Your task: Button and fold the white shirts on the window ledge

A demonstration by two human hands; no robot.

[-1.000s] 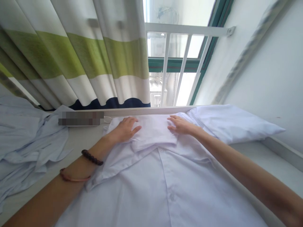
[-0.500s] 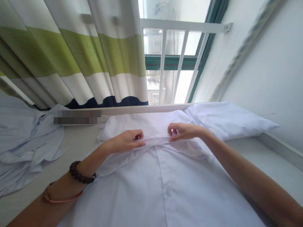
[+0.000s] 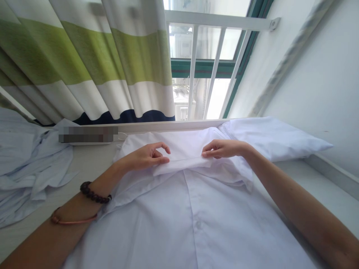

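A white button-front shirt (image 3: pixel 162 220) lies spread out before me, its button placket running down the middle. Its collar (image 3: pixel 186 163) is folded over at the far end. My right hand (image 3: pixel 223 148) pinches the right part of the collar's edge between thumb and fingers. At the collar's left end is my left hand (image 3: pixel 148 155), thumb and forefinger apart, the thumb close to the cloth; whether it touches I cannot tell. Dark beads (image 3: pixel 94 192) and a copper-coloured bangle (image 3: pixel 73 221) circle my left wrist.
Crumpled white garments (image 3: pixel 30 164) lie to the left. Beside them is a blurred-out flat object (image 3: pixel 88 135). A white pillow-like bundle (image 3: pixel 272 138) sits at the back right. Behind are a striped curtain (image 3: pixel 117 59), a white railing (image 3: pixel 215 20) and a window.
My left forefinger and thumb have moved apart, off the collar edge. The right fingers have closed on the collar, and its left end has flopped down toward me. The view has shifted slightly.
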